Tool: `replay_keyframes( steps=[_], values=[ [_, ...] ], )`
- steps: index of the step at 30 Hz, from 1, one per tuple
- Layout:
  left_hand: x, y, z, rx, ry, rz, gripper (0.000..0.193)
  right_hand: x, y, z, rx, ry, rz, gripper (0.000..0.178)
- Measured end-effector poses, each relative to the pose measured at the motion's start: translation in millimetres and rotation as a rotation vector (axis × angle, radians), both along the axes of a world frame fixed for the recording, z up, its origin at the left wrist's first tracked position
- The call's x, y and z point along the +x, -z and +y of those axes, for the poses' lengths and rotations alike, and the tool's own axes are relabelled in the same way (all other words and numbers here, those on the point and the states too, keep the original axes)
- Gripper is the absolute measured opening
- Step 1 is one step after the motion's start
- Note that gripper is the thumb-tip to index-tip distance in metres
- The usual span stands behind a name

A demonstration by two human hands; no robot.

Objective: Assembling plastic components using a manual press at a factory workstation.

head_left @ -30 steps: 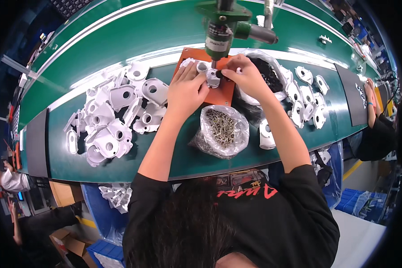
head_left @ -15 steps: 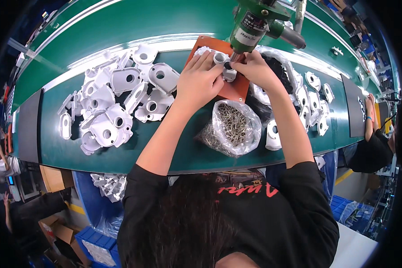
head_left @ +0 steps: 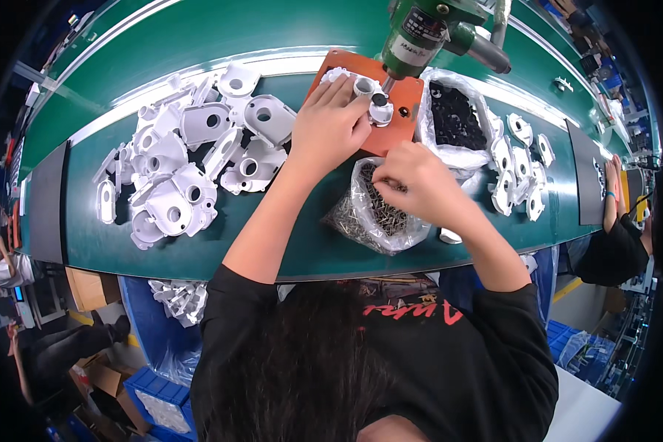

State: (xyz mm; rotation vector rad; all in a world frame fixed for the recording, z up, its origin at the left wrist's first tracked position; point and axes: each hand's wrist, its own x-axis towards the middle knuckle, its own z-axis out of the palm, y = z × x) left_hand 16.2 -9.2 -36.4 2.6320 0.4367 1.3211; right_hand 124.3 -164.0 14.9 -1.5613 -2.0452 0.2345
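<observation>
My left hand presses a white plastic housing onto an orange fixture plate, its fingers closed over the part's left side. A small black piece sits on the housing, right under the tip of a green screwdriving machine. Over a clear plastic bag of screws is my right hand, with thumb and fingers drawn together. Whatever those fingers pinch, if anything, cannot be made out.
White plastic housings lie heaped on the green table at left. A bag of black parts stands right of the plate, with more white parts beyond it. Another person's arm shows at far right.
My right hand has left the housing and moved down toward me to the screw bag. The black piece on the housing now shows. My left hand stays on the housing.
</observation>
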Motion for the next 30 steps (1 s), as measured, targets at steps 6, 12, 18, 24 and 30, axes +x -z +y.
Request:
replay_keyframes(
  steps=[6,12,18,24,30],
  values=[
    [-1,0,0,-0.003,0.006,-0.019,0.015,-6,7,1,0.025,0.052,-0.196,0.01],
    [-1,3,1,0.009,-0.012,-0.012,0.015,-3,3,4,-0.022,0.016,-0.116,0.011],
    [1,2,1,0.011,-0.003,-0.022,0.015,-10,9,2,-0.004,0.049,-0.189,0.01],
    [0,-1,-1,-0.02,0.015,-0.02,0.015,-14,14,-1,0.066,0.084,-0.156,0.01],
    [-1,0,-1,-0.007,-0.012,-0.006,0.015,-15,10,-2,-0.007,0.079,-0.152,0.01]
  ],
)
